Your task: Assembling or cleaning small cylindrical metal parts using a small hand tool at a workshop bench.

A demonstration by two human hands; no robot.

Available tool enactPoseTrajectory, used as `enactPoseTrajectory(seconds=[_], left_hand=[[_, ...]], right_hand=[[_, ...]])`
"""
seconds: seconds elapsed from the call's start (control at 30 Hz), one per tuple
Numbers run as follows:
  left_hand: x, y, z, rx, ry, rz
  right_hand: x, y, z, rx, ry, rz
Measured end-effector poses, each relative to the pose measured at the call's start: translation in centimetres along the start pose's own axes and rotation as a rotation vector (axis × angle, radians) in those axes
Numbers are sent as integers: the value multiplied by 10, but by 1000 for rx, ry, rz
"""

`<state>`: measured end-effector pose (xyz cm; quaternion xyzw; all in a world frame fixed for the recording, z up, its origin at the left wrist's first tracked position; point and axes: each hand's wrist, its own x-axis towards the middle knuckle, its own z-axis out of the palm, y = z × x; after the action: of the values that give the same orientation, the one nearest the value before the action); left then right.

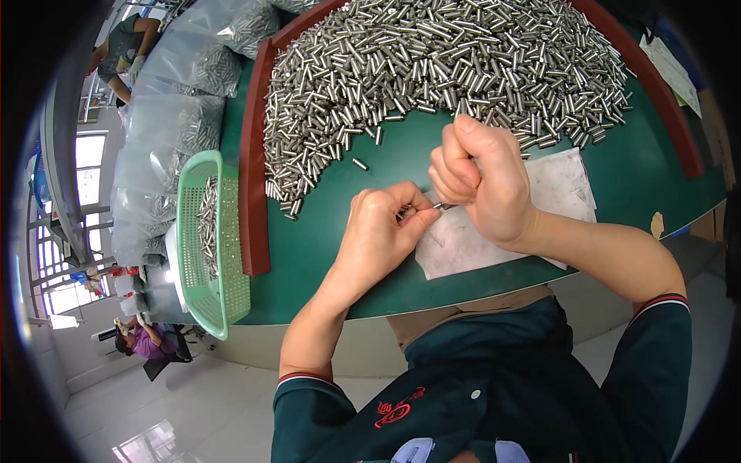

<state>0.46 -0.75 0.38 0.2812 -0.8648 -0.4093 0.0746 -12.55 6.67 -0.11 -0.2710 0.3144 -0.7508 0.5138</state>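
Between the hands: one small metal pin (pixel 441 206) sits right where the two hands meet, low over the white paper sheet (pixel 494 231) near the front edge of the bench (pixel 370 262). Only its tip shows, the rest is hidden.
Left hand: left hand (pixel 382 231) is curled, thumb and forefinger pinched narrow around the pin end, wrist bent in from the lower left.
Right hand: right hand (pixel 478 177) is closed into a fist, thumb up, knuckles toward the pile. Looks like it's gripping something thin that meets the pin, but honestly can't tell what, the fingers cover it.
Done so far: green basket (pixel 204 239) hanging off the left edge of the bench has a modest strip of pins in it, so I'd guess some are through already.
Left to do: huge pile of pins (pixel 440 69) spread across the back of the bench, way more than the basket holds. Early days, by my reckoning.
Strays: a loose pin (pixel 360 163) lies apart from the pile, near the left hand.
Around: clear bags of pins (pixel 181 108) stacked left of the bench's red rim (pixel 251 170).
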Motion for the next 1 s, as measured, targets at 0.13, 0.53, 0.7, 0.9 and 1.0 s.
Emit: enactPoseTrajectory(seconds=[0.13,0.53,0.7,0.9,1.0], left_hand=[[0,1,-1,1,6,4],[2,-4,-17,-226,-37,-86],[10,-37,-47,-1339,-96,-237],[15,-36,-46,-1375,-81,-303],[14,-33,-48,-1363,-49,-330]], right_hand=[[0,-1,5,-237,-29,-80],[0,-2,-1,-44,-21,31],[4,-3,-2,37,-23,70],[6,-3,-5,64,9,77],[8,-2,-5,69,17,87]])
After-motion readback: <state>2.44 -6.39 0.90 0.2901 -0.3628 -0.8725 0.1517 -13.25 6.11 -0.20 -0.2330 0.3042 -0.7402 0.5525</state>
